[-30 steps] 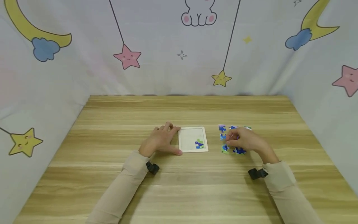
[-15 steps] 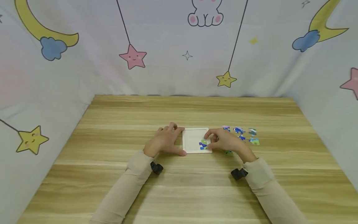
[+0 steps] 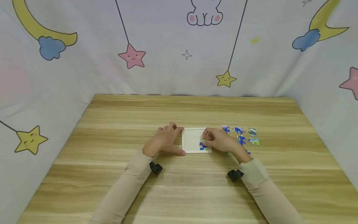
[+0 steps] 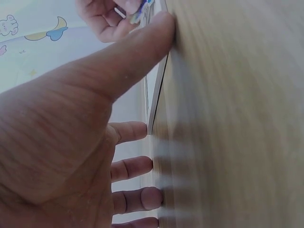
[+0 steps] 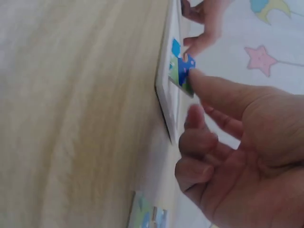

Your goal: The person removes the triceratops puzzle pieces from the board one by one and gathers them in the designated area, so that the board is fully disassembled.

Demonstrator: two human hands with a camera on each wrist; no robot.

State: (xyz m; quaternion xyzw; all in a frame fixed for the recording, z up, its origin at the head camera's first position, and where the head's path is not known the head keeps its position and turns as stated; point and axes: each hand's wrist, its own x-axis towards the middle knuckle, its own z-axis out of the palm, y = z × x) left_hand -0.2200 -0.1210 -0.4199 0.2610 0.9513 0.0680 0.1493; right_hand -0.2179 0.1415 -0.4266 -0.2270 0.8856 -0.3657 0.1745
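Note:
My left hand has its fingers spread along the left side of a white square puzzle tray, with thumb and forefinger touching its corners. Over the tray's right side, my right hand pinches a jigsaw piece, blue and green in the right wrist view, between thumb and fingers. That piece is tilted up from the tray floor, right by the pieces in the lower right corner. Blue and green jigsaw pieces show there, partly covered by the right thumb.
Several loose jigsaw pieces lie on the wooden table right of the tray, some hidden under the right hand and wrist. A printed curtain rises behind the table and at both sides.
My right hand has come left from the loose pieces to the tray, and its thumb now covers more of the corner pieces. The left hand keeps its place at the tray.

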